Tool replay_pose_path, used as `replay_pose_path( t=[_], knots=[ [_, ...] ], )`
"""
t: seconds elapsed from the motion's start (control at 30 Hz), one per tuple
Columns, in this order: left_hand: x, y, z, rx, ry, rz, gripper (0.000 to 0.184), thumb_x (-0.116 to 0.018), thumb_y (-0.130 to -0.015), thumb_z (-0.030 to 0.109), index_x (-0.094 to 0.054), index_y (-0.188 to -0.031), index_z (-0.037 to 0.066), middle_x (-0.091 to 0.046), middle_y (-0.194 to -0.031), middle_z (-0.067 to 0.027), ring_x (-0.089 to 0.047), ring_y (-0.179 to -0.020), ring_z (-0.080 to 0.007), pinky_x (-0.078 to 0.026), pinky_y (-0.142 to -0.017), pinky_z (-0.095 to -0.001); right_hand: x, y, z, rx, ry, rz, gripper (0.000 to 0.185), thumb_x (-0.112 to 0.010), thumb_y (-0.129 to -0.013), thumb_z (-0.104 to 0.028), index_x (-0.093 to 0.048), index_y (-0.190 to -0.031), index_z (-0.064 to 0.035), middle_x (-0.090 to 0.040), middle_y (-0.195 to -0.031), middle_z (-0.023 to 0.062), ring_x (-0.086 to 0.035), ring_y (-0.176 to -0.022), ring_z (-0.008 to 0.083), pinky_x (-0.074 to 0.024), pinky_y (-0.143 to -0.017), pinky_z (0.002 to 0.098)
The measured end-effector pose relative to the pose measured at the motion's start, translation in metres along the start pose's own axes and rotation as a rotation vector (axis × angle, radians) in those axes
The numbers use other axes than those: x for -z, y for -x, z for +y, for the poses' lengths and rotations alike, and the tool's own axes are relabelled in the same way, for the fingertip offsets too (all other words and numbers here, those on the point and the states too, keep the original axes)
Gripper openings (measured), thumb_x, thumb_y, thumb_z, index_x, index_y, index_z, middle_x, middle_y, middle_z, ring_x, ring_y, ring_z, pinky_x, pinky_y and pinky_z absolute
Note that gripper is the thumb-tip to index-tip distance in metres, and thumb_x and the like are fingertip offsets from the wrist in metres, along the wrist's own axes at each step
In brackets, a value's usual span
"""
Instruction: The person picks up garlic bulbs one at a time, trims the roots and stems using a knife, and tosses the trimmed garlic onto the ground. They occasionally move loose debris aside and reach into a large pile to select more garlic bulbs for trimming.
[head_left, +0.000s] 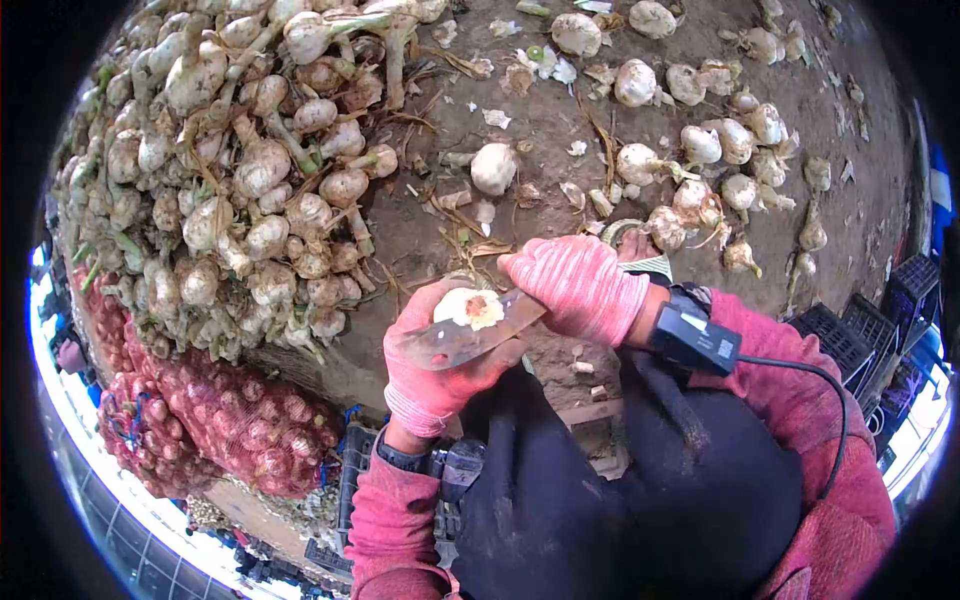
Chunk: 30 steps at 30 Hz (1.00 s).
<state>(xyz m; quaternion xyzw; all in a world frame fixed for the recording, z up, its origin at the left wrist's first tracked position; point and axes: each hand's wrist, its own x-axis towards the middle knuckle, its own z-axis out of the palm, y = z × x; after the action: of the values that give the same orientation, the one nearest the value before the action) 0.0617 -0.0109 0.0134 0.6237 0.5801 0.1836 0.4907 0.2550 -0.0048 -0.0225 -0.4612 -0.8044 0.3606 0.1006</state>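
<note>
In front of my lap, my left hand [440, 365], in a pink glove, is closed around a garlic bulb [468, 309] with its cut root side facing up. My right hand [580, 285], gloved too, grips a knife whose broad blade [455, 343] lies across the near side of the bulb, touching or very close to it. The knife's handle is hidden inside my right fist. A whitish bulb with a short stem [493, 168] lies on the ground just beyond my hands.
A big heap of garlic with stems [240, 180] fills the left. Trimmed bulbs [700, 145] lie scattered at the right, among peel scraps. Filled red mesh sacks [240, 420] lie at lower left. Black crates [835, 335] stand at right. A cable [825, 375] runs from my right wrist.
</note>
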Motion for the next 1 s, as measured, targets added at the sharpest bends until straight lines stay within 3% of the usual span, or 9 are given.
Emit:
replay_pose_path(
  t=[0.1, 0.17, 0.23, 0.3, 0.43, 0.57, 0.77, 0.87, 1.0],
  knots=[
    [0.007, -0.005, 0.026, 0.047, 0.027, -0.04, 0.06, -0.085, -0.051, 0.023, -0.057, -0.099, 0.001, -0.062, -0.088, -0.0082, -0.062, -0.078, -0.0168, -0.05, -0.072, -0.0295, -0.004, 0.004, 0.014, 0.039, 0.062, 0.048, 0.035, -0.06, -0.065, -0.008, -0.053, -0.098, -0.0029, -0.053, -0.076, 0.011, -0.058, -0.073, 0.0293, -0.0465, -0.06, 0.0381],
    [0.019, -0.002, 0.05, 0.181, 0.276, -0.305, 0.06, -0.084, -0.049, 0.019, -0.058, -0.099, -0.001, -0.063, -0.086, -0.0071, -0.06, -0.079, -0.0122, -0.049, -0.072, -0.0274, 0.004, -0.001, 0.054, -0.49, 0.066, -0.065, 0.014, -0.059, -0.069, -0.003, -0.06, -0.084, -0.0023, -0.059, -0.068, 0.0116, -0.062, -0.066, 0.0276, -0.0504, -0.061, 0.0374],
    [0.018, -0.001, 0.044, 0.187, 0.052, -0.206, 0.061, -0.082, -0.05, 0.012, -0.057, -0.104, -0.001, -0.063, -0.09, -0.0042, -0.058, -0.082, -0.0113, -0.048, -0.075, -0.0267, 0.01, 0.0, 0.051, -0.652, -0.617, 0.461, 0.02, -0.066, -0.075, -0.022, -0.063, -0.083, -0.0037, -0.064, -0.072, 0.0119, -0.061, -0.065, 0.0175, -0.0492, -0.06, 0.033],
    [-0.003, -0.01, 0.023, 0.382, 0.5, -0.051, 0.066, -0.082, -0.053, 0.011, -0.054, -0.111, -0.001, -0.061, -0.096, -0.006, -0.058, -0.089, -0.0125, -0.047, -0.08, -0.0269, 0.05, -0.001, 0.015, -0.776, -0.993, 0.109, 0.031, -0.067, -0.077, -0.031, -0.065, -0.088, -0.0021, -0.063, -0.068, 0.0026, -0.056, -0.059, 0.0103, -0.0449, -0.053, 0.0268],
    [-0.013, -0.018, -0.006, -0.022, 0.132, -0.111, 0.088, -0.081, -0.054, 0.012, -0.038, -0.13, 0.005, -0.042, -0.128, -0.0123, -0.047, -0.115, -0.0249, -0.041, -0.093, -0.0342, 0.036, -0.007, -0.008, -0.638, -1.344, -0.084, 0.035, -0.067, -0.078, -0.034, -0.066, -0.092, -0.0021, -0.063, -0.067, 0.0034, -0.052, -0.05, 0.0076, -0.0406, -0.045, 0.0222],
    [-0.015, -0.014, -0.007, 0.237, 1.176, -0.198, 0.081, -0.067, -0.078, 0.021, -0.018, -0.138, 0.0, -0.048, -0.121, -0.0136, -0.053, -0.106, -0.0225, -0.047, -0.083, -0.0316, 0.018, -0.004, -0.005, -0.267, -1.423, 0.115, 0.038, -0.07, -0.077, -0.03, -0.063, -0.105, -0.0048, -0.065, -0.086, 0.0039, -0.056, -0.064, 0.0096, -0.0468, -0.057, 0.0265],
    [-0.015, -0.008, -0.016, 0.371, 0.653, 0.032, 0.036, -0.066, -0.078, 0.013, -0.055, -0.109, -0.002, -0.061, -0.099, -0.0078, -0.059, -0.087, -0.0156, -0.047, -0.077, -0.0261, 0.011, -0.005, 0.017, -0.004, -0.297, 0.258, 0.031, -0.062, -0.072, -0.014, -0.059, -0.102, -0.0106, -0.057, -0.078, 0.0145, -0.059, -0.082, 0.034, -0.0494, -0.068, 0.0394],
    [0.002, -0.016, -0.015, 0.146, 0.197, -0.002, 0.032, -0.068, -0.075, 0.005, -0.057, -0.104, 0.0, -0.061, -0.099, -0.0067, -0.059, -0.087, -0.0155, -0.047, -0.078, -0.0276, 0.002, -0.019, 0.044, -0.252, -0.07, -0.294, 0.029, -0.064, -0.068, -0.015, -0.061, -0.096, -0.0071, -0.062, -0.08, 0.0162, -0.061, -0.077, 0.0336, -0.0496, -0.069, 0.0417],
    [0.012, -0.027, -0.002, 0.379, 0.452, 0.065, 0.036, -0.064, -0.079, 0.009, -0.054, -0.113, -0.001, -0.06, -0.098, -0.0058, -0.057, -0.086, -0.0118, -0.046, -0.078, -0.0244, -0.004, 0.021, 0.081, -0.645, -0.396, 0.404, 0.024, -0.066, -0.074, -0.017, -0.063, -0.094, -0.004, -0.064, -0.085, 0.017, -0.063, -0.081, 0.0294, -0.0492, -0.07, 0.0362]
  ],
)
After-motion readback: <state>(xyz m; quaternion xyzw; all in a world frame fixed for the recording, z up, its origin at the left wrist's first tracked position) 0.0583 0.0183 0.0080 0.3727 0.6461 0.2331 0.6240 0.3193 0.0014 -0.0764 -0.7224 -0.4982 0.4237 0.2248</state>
